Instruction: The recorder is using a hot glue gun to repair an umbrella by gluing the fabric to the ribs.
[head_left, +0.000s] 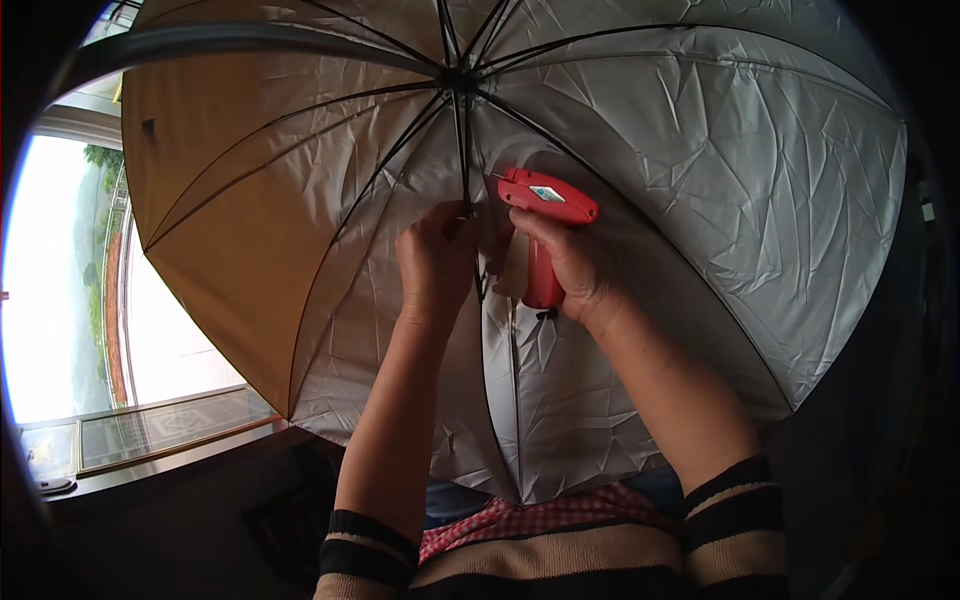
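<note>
Umbrella point(650, 170), creased silvery fabric point(740, 200), black struts point(464, 150), left hand point(436, 262) pinching one, right hand point(578, 265) gripping red pistol-shaped tool point(560, 206)

Umbrella point(770, 150): one, open. Hub point(458, 80): one. Dark ribs point(334, 240): more than five; the exact number cannot be told where they crowd together. Dark curved bar point(250, 40) at upper left: one. Red handheld tool point(550, 207): one, bearing one pale emblem point(546, 193). Bare hands: two, being one left hand point(435, 255) and one right hand point(572, 260). Forearms point(680, 400): two. Striped sleeves point(735, 520): two, one to each arm. Striped garment front point(560, 555): one. Red-and-white checked cloth point(470, 535): one visible stretch.
</note>
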